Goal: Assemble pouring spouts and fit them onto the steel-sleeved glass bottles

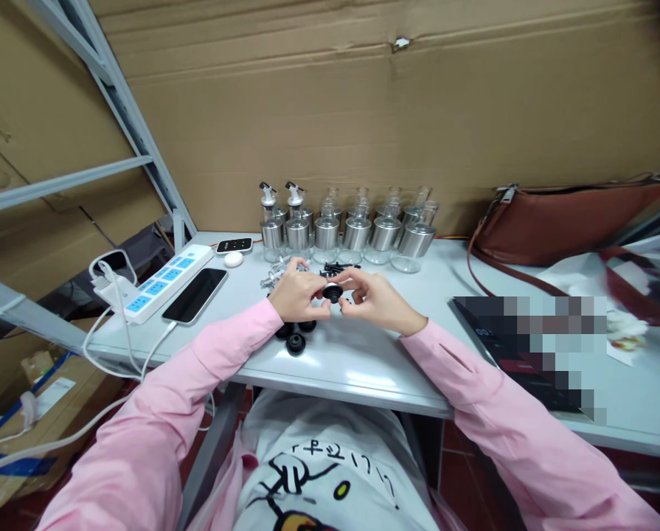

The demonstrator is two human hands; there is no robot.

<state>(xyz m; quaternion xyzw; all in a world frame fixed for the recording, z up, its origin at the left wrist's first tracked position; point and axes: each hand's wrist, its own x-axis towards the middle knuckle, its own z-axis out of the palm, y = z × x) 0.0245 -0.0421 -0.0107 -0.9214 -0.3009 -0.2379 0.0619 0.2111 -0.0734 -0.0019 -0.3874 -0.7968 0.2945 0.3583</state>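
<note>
Together, both hands (298,291) (380,301) round a black stopper (334,293)

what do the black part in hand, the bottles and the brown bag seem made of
Black part: likely rubber or soft plastic, slightly glossy on its stepped rings.
Bottles: clear glass or plastic, see-through at neck and base, with shiny silvery bands, apparently metal.
Brown bag: leather or imitation, smooth with a soft sheen.

Both arms (213,358), in pink sleeves (473,380), come in over the front edge of the surface (363,369), forearms slanting inward. Left grip (299,293): back of hand uppermost, fingers bent, thumb toward the right. Right grip (378,301) faces it, wrist bare, fingers curved in a pinch, fingertips near the left's.
</note>
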